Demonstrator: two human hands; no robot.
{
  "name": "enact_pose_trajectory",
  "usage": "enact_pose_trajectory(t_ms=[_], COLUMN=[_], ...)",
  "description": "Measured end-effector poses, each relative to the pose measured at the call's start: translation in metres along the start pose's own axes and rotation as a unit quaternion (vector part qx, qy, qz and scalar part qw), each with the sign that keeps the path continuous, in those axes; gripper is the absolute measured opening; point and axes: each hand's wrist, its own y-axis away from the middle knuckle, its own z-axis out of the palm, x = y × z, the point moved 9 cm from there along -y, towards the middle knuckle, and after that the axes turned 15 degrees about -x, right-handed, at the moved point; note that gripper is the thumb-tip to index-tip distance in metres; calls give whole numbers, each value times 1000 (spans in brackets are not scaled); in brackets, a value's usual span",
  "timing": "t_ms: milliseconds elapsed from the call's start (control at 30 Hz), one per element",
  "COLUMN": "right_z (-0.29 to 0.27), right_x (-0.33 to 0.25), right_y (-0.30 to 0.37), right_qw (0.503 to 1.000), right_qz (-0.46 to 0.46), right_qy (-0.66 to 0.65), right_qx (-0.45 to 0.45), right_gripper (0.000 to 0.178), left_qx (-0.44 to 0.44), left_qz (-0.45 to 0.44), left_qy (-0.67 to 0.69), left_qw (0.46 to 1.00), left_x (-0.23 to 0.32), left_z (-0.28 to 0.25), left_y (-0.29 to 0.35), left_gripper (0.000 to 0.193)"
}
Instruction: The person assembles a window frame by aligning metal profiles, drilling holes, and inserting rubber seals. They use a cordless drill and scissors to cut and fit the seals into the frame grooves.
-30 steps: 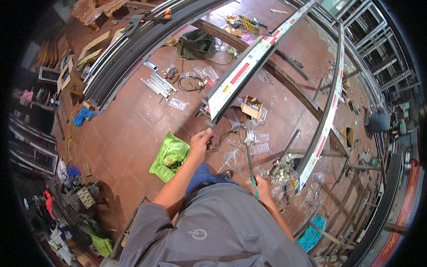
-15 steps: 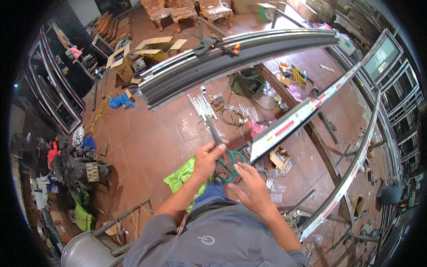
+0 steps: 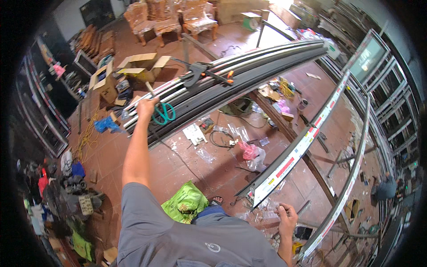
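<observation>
My left hand (image 3: pixel 146 109) reaches far forward on the left, closed around a pair of scissors. The green looped handles (image 3: pixel 164 114) stick out to its right, and the blade end points up past the fingers. The hand is over the near-left end of a stack of long dark and silver metal profiles (image 3: pixel 249 73); whether it touches them I cannot tell. My right hand (image 3: pixel 287 216) is held low on the right with its fingers curled in; what they hold, if anything, is hidden. It is nearest to the end of a long white-faced profile (image 3: pixel 271 181).
A black clamp (image 3: pixel 194 75) with orange parts grips the profile stack. Open cardboard boxes (image 3: pixel 142 66) lie beyond it. A green bag (image 3: pixel 183 207) lies by my feet. Another long profile (image 3: pixel 342 196) runs along the right. A parked motorbike (image 3: pixel 73 196) stands at the left.
My left hand has swung forward and left with the scissors, from in front of my body to the profile stack. My right hand has moved away right and its fingers have curled.
</observation>
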Motion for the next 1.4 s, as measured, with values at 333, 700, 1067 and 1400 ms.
enact_pose_trajectory(t_ms=[333, 700, 1067, 1400], right_z=[-18, -40, -32, -13], right_x=[33, 7, 49, 55], right_y=[24, -82, -179, -152], right_qw=[997, 994, 989, 981], right_qz=[44, 56, 115, 112], right_qy=[17, -69, 26, -152], right_qx=[59, 67, 90, 35], right_gripper=[28, 60, 103, 43], left_qx=[176, -467, -640, -494], left_qz=[8, 16, -106, -202], left_qy=[-61, 212, 395, 414], left_qw=[982, 858, 650, 737], left_x=[15, 58, 98, 109], left_z=[-29, 185, 313, 302], left_y=[20, 345, 544, 538], left_gripper=[56, 17, 40, 45])
